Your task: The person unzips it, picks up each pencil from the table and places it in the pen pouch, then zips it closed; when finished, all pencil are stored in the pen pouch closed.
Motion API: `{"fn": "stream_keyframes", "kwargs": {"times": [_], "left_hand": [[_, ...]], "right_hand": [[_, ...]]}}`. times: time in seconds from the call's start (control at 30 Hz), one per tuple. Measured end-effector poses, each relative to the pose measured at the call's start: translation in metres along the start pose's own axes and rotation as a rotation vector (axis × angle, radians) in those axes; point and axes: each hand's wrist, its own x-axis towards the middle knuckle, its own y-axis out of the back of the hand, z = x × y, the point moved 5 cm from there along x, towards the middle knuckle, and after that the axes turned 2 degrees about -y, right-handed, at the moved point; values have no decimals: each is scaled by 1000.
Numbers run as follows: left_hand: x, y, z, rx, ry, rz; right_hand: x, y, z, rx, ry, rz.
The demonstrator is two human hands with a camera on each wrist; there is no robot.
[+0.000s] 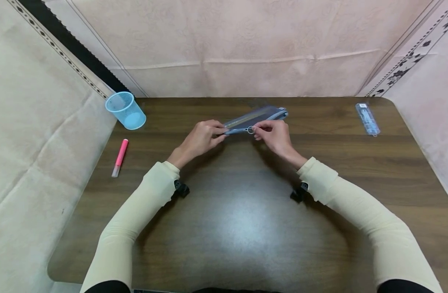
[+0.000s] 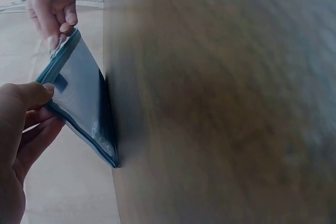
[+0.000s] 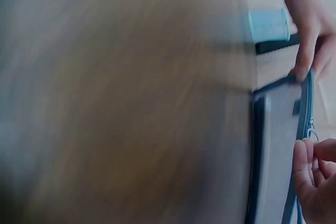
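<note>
A see-through zip pouch (image 1: 258, 116) with blue edging stands tilted on its lower edge near the far side of the table. My left hand (image 1: 205, 138) grips its left corner, thumb on the near face and fingers behind, as the left wrist view shows. At the zipper along the top edge, my right hand (image 1: 275, 136) pinches by the round pull ring (image 3: 313, 134). A small dark tab (image 3: 296, 107) shows on the pouch's side close to the zipper. Inside the pouch, a long slim item (image 3: 266, 145) lies along the bottom.
A light blue mesh cup (image 1: 125, 110) leans outward at the far left table edge. Nearer along that side lies a pink marker (image 1: 120, 156) with a clear end. At the far right sits a flat blue see-through packet (image 1: 368, 119). Pale cloth walls (image 1: 257, 44) border the table.
</note>
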Motion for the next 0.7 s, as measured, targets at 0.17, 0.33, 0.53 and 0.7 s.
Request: {"fn": "stream_keyframes", "kwargs": {"times": [0.17,0.33,0.53,0.7], "left_hand": [[-6,1,-1,11,-27,4],[-9,2,-2,24,-56,31],[-13,3,-5,33,-79,56],[-16,3,-7,36,-82,56]], "right_hand": [[4,12,12,-15,-36,15],[9,30,22,-44,-62,33],[16,60,36,-132,-73,76],[19,89,45,-210,-87,97]]}}
